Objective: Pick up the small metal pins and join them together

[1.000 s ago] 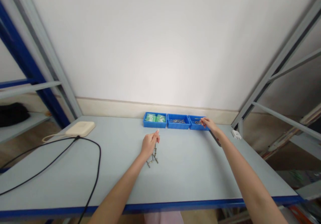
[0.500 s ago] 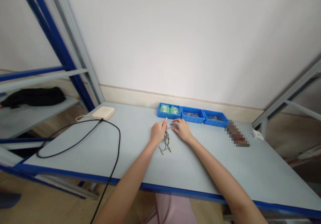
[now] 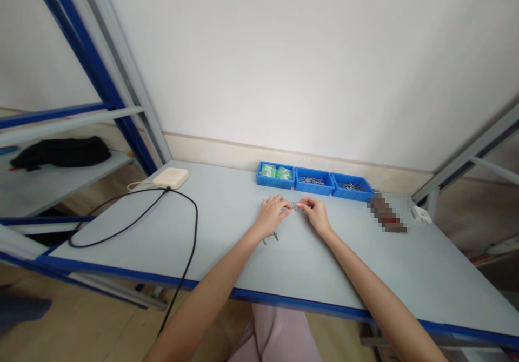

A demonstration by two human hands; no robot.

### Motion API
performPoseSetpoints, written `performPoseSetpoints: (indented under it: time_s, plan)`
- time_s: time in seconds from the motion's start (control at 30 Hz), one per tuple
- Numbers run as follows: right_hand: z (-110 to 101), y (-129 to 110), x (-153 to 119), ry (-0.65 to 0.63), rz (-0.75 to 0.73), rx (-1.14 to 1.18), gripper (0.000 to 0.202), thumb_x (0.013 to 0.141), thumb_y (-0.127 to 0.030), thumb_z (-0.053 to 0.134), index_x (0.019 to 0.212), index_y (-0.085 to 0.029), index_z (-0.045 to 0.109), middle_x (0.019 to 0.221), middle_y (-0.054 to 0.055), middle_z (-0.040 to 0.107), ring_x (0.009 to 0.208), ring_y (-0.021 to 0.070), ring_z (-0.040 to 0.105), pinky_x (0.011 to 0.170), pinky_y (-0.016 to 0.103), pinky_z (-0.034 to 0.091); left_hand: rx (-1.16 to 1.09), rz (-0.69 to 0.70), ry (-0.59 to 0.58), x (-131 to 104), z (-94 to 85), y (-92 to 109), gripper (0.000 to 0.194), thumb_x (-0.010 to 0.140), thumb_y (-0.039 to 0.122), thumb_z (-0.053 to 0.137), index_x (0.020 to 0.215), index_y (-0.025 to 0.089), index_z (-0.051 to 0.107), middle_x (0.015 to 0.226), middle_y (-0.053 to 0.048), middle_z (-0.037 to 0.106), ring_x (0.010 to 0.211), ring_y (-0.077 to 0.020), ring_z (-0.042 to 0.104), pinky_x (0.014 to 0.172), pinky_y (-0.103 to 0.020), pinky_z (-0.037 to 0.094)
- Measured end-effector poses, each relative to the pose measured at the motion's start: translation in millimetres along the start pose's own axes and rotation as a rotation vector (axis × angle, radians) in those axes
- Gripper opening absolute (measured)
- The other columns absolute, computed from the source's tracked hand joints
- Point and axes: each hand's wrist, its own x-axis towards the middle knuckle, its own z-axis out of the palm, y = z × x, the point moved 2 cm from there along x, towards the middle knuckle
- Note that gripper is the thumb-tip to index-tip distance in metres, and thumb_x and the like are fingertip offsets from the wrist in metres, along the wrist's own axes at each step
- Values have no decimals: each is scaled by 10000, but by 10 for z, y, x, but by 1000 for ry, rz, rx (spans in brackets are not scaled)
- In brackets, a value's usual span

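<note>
Between my fingertips, above the grey tabletop, is a small, thin metal piece, too small to make out fully. My left hand pinches its left end, with the thumb and fingers closed. My right hand has thumb and forefinger together at the other end. Beneath my left hand and wrist lies a loose pile of slim metal pieces like pins or screws. Most of that pile is hidden; only a few ends stick out.
Three blue bins stand in a row along the back, one with green-and-white packets, two with thin metal parts. A cream box and a looped black cable lie left. A blurred brown object and white plug-like item lie right.
My left hand has shifted right and now covers most of the metal pile. My right hand has moved slightly right, and both hands' fingertips now meet at the small metal piece.
</note>
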Motion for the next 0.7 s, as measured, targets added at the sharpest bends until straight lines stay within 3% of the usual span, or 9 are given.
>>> performPoseSetpoints:
  time_s: [0.1, 0.2, 0.47, 0.6, 0.7]
  plan:
    - [-89, -76, -15, -12, -30, 48, 233, 709, -393, 613, 687, -167, 663, 683, 47, 692, 624, 175, 585, 645, 279, 428, -8, -19, 55, -21, -3, 87, 241, 925, 350, 417, 914, 214, 616, 967, -24, 632, 968, -198, 523, 859, -335, 331]
    - [-108, -163, 19, -34, -54, 33, 209, 702, -372, 618, 676, -170, 664, 682, 39, 687, 629, 169, 579, 664, 281, 421, -74, -103, 104, 44, -30, 42, 281, 903, 396, 436, 873, 186, 620, 884, -33, 653, 903, -204, 542, 818, -316, 339]
    - [4, -157, 184, 11, -28, 200, 246, 665, -425, 639, 692, -184, 602, 654, 16, 642, 608, 160, 545, 636, 278, 409, -334, 65, 16, 435, -107, -106, 311, 843, 345, 434, 666, 158, 610, 714, -16, 598, 715, -165, 524, 684, -247, 381]
    - [93, -147, 175, -2, -9, 284, 370, 678, -568, 584, 643, -203, 533, 455, -45, 482, 444, 126, 423, 478, 248, 338, -449, 43, 40, 501, -63, -137, 291, 829, 300, 416, 614, 156, 548, 680, -12, 568, 704, -158, 513, 685, -247, 394]
    - [142, -130, 132, -16, 18, 328, 426, 679, -631, 556, 630, -210, 509, 398, -74, 377, 385, 105, 325, 423, 241, 273, -530, 5, -7, 477, -35, -144, 292, 827, 300, 401, 600, 160, 520, 619, 0, 535, 639, -146, 490, 641, -242, 384]
